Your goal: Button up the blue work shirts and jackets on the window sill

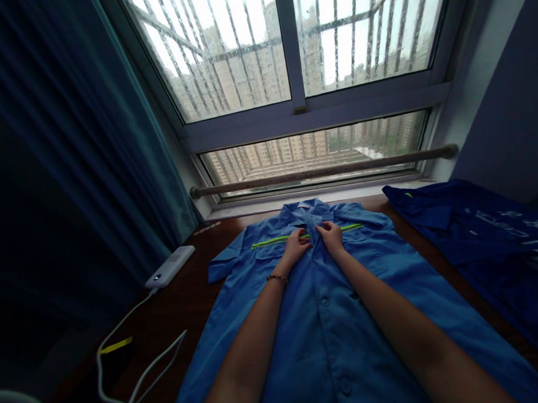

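A blue work shirt [326, 317] with a yellow-green chest stripe lies flat, front up, on a dark wooden table, collar toward the window. Both my arms reach over it. My left hand [296, 243] pinches the front placket just below the collar, fingers closed on the cloth; a bead bracelet sits on that wrist. My right hand [329, 234] pinches the other side of the placket at the same spot, touching the left hand's fingertips. Whether a button is between them is hidden.
A darker blue garment [482, 235] with white print lies at the right. A white power bank [169, 266] with a white cable [125, 365] rests at the left. A dark curtain [73, 161] hangs left. A barred window [291, 65] and rail stand behind the table.
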{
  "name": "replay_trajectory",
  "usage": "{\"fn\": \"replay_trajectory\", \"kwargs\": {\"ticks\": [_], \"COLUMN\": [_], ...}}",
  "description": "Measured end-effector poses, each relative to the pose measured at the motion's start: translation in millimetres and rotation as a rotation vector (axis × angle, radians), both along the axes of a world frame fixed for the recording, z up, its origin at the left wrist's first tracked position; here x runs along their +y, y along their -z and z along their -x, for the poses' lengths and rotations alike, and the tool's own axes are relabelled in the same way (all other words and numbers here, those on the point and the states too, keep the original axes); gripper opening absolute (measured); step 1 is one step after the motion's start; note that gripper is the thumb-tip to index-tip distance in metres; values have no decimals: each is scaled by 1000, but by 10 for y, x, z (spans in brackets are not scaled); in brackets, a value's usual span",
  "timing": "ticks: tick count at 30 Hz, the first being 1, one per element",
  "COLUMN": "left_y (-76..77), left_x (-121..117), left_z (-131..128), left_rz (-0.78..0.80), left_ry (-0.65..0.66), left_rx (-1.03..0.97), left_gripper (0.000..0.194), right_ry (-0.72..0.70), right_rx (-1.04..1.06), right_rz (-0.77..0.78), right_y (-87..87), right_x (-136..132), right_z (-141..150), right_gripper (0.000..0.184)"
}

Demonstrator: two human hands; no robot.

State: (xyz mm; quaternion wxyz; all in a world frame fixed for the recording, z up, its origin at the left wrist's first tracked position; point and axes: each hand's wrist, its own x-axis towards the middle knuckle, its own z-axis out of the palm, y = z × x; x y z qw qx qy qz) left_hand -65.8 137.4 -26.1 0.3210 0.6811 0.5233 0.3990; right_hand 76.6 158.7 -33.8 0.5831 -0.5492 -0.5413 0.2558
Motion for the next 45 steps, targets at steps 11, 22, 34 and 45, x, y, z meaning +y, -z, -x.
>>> {"fn": "replay_trajectory", "kwargs": {"ticks": [11,22,34,45], "left_y": [-6,-140,-122,-120], "left_x": [-224,-289,-320,-323], "left_z": [-55,-83,-125,-179], "left_rz": [96,-294,-127,180], "left_ry": [30,-96,-38,-36], "left_rx": [571,623,286,14], "left_gripper": [51,33,19,5], "right_ry": [235,-203,-353,-356], "right_rx": [110,-357,-538,-488], "right_rz": [115,21,-37,-5], "right_y": [-41,-44,-64,-26], "right_x": [152,-648,-580,-530], "right_z": [-99,90,-158,-183], "right_gripper": [29,15,12,11]}}
